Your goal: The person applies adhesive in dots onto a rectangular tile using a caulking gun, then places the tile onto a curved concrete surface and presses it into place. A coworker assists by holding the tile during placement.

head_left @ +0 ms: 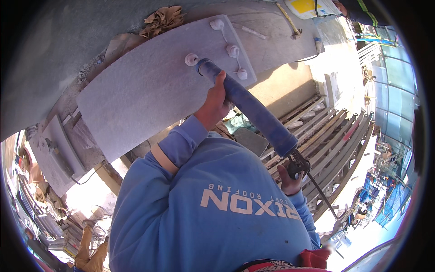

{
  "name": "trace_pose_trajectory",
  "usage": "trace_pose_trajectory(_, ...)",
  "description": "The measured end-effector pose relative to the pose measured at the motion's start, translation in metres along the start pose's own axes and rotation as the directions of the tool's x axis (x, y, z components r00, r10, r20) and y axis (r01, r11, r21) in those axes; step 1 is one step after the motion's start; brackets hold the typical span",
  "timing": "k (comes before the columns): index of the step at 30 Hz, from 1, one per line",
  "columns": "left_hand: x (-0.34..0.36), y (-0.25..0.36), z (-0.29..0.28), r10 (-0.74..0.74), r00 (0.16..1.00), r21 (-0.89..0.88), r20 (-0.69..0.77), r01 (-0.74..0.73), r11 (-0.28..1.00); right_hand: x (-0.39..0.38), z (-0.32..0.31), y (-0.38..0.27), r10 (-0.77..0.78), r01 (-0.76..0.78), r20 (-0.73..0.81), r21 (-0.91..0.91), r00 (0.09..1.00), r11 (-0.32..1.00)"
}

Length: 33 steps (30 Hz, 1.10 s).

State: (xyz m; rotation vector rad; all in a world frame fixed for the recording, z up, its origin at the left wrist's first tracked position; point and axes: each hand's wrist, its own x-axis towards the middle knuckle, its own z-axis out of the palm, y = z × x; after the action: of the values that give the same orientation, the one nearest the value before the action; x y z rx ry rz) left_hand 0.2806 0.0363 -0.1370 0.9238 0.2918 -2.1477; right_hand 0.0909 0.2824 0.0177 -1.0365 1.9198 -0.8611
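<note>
My left hand [215, 102] is wrapped round the front part of a long blue caulking gun [256, 109]. At the gun's rear, my right hand [290, 182] grips the black handle and trigger, with the thin plunger rod running out past it. The nozzle end points down at a pale dab of adhesive [191, 59] on a flat grey slab [140, 93]. Whether the tip touches that dab I cannot tell. Three more dabs, joined by thin strings, sit along the slab's right end, among them a middle dab [232, 51].
Crumpled brown paper [164, 20] lies beyond the slab. A yellow-handled hammer [290, 20] and a white bucket [312, 8] are at the far right. Long metal tubes [331, 145] lie stacked on the right. A corded power tool [59, 156] rests at left. Another person's tan trousers [86, 242] show lower left.
</note>
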Motion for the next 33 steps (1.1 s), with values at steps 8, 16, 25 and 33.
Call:
trace_pose_trajectory(8, 0.009, -0.006, -0.005, 0.022, 0.999, -0.056, 0.04, -0.02, 0.998, 0.0, -0.024, 0.005, -0.043, 0.039, 0.198, 0.024, 0.979, 0.999)
trace_pose_trajectory(16, 0.006, -0.004, -0.015, 0.013, 0.999, 0.006, 0.053, -0.013, 1.0, -0.006, -0.002, 0.002, -0.095, 0.072, 0.164, 0.141, 0.982, 0.987)
trace_pose_trajectory(25, 0.005, -0.009, -0.012, 0.049, 0.999, -0.025, 0.005, -0.049, 0.998, -0.004, -0.008, -0.007, 0.057, -0.065, 0.071, 0.114, 0.996, 0.991)
trace_pose_trajectory(33, 0.009, -0.022, -0.016, 0.094, 0.995, -0.047, 0.034, -0.092, 0.995, 0.007, -0.021, -0.013, -0.125, 0.082, 0.27, 0.165, 0.955, 0.983)
